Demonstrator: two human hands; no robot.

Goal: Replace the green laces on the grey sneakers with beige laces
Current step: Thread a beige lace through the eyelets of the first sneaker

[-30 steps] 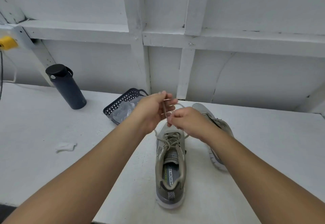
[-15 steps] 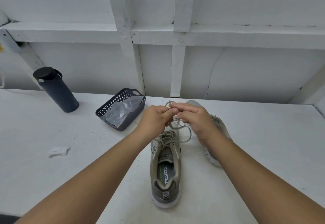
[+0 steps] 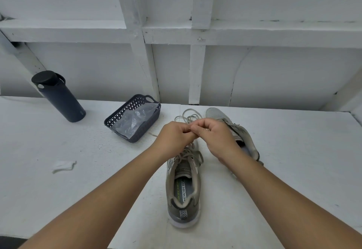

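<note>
A grey sneaker (image 3: 184, 188) stands upright on the white table (image 3: 293, 160), heel toward me, with a beige lace (image 3: 189, 116) threaded through its eyelets. The lace's loose loops rise beyond my fingers. My left hand (image 3: 173, 138) and my right hand (image 3: 214, 137) meet above the sneaker's toe, and both pinch the lace between curled fingers. The second grey sneaker (image 3: 233, 131) lies on its side to the right, partly hidden by my right hand and forearm. No green lace is visible.
A dark perforated basket (image 3: 117, 120) holding a clear plastic bag (image 3: 135, 121) sits left of my hands. A dark bottle (image 3: 58, 96) stands at the back left. A white scrap (image 3: 63, 166) lies on the left. A white framed wall (image 3: 195, 53) closes the table's back.
My hands have come together and lowered toward the sneaker's toe, still pinching the lace. The view has shifted, so everything sits further left and lower in the frame.
</note>
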